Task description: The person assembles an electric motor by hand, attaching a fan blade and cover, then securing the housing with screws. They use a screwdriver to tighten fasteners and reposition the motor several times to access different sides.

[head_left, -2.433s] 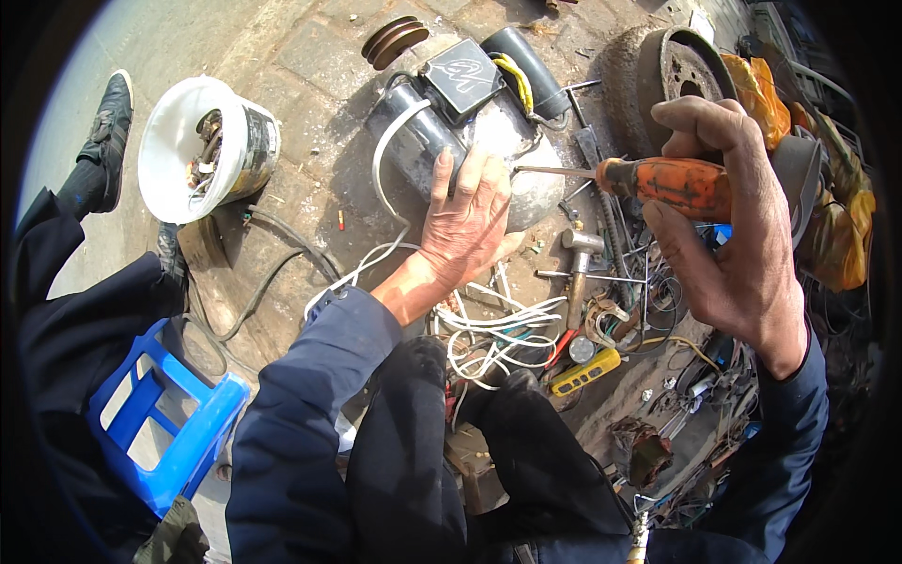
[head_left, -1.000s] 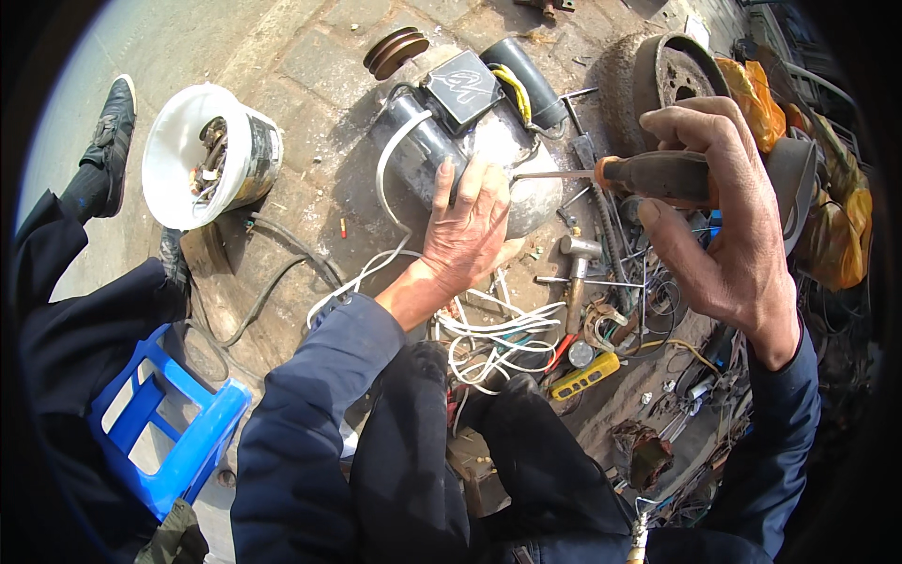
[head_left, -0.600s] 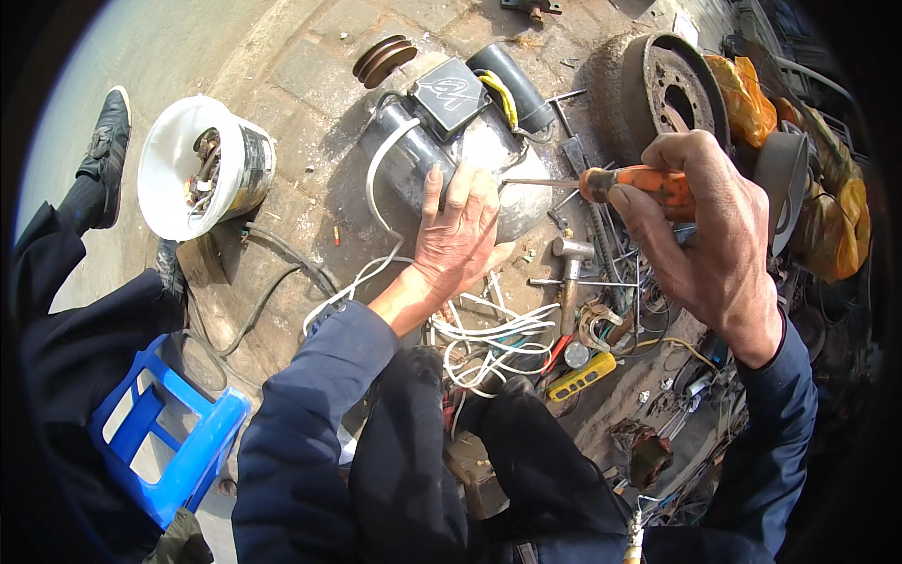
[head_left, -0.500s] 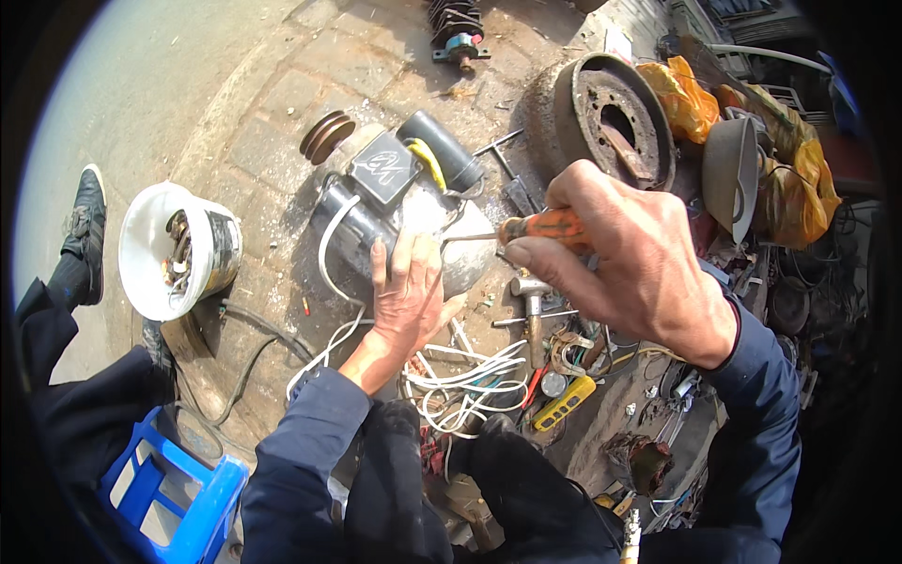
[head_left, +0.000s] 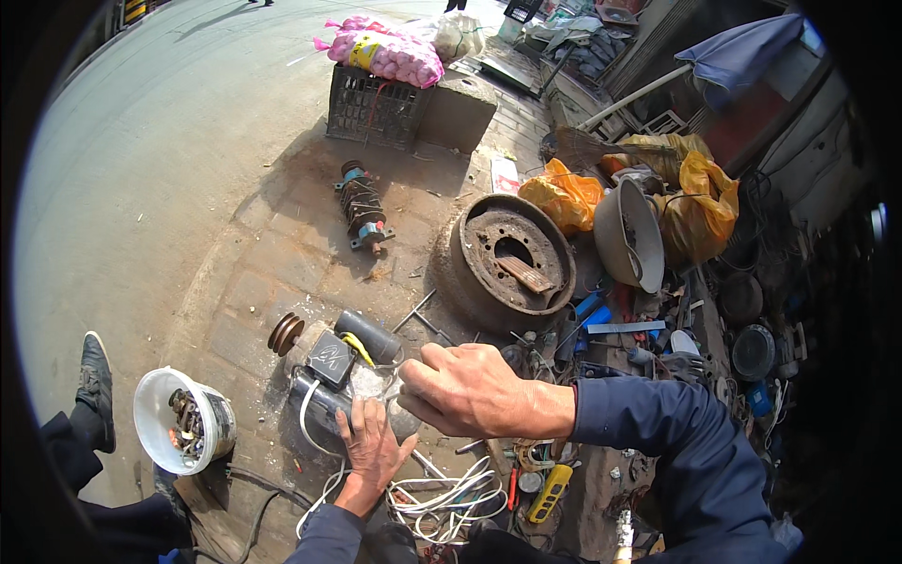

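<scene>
An electric motor (head_left: 324,414) lies on the paving before me, with a grooved pulley (head_left: 286,334) at its far left end. It carries a black box (head_left: 331,364) with white marks and a black cylinder (head_left: 369,336) beside a yellow piece. My left hand (head_left: 369,449) rests flat on the motor's near side, fingers apart. Over the motor's right end, my right hand (head_left: 468,390) is closed in a fist. The orange-handled screwdriver seen in it earlier is now hidden by the hand. A white cable (head_left: 446,503) lies coiled just right of my left wrist.
At left stands a white bucket (head_left: 150,423) of metal bits, near another person's shoe (head_left: 94,385). Beyond the motor lie a rusty wheel rim (head_left: 470,273) and a coiled-spring part (head_left: 360,207). A black crate (head_left: 376,108) stands farther back. Tools, including a yellow control box (head_left: 550,493), clutter the right.
The view has tilted up, bringing the crate and street into sight. My right fist has turned over and now covers the screwdriver. My left hand stays on the motor.
</scene>
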Tool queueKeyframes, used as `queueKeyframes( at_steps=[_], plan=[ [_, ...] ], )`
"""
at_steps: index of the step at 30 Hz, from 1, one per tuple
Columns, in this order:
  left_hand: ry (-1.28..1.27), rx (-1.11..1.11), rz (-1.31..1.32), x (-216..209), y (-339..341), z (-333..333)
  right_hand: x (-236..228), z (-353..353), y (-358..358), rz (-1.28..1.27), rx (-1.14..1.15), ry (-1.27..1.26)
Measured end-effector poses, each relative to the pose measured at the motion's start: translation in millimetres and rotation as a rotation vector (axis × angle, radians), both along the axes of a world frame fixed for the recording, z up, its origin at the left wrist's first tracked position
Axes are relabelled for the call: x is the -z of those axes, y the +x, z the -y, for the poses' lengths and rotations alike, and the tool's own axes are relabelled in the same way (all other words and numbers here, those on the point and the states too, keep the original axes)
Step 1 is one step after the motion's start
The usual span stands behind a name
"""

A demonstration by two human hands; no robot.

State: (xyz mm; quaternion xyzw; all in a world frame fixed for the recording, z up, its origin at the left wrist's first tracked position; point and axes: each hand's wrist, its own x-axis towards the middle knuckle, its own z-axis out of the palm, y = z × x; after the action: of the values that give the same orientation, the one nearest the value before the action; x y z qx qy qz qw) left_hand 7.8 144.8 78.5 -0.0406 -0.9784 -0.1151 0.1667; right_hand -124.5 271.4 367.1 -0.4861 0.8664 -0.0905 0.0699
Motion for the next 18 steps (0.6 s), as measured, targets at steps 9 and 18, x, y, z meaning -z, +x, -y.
queueKeyframes(
  at_steps=[9, 18],
  plan=[
    [-0.025, -0.001, 0.012, 1.2, 0.9, -1.4, -0.5, 1.1, -1.3, -0.107, -0.046, -0.057],
    [-0.011, 0.001, -0.028, -3.4, -1.3, 0.2, 1.3, -2.3, -5.1, -0.140, -0.023, -0.209]
  ],
)
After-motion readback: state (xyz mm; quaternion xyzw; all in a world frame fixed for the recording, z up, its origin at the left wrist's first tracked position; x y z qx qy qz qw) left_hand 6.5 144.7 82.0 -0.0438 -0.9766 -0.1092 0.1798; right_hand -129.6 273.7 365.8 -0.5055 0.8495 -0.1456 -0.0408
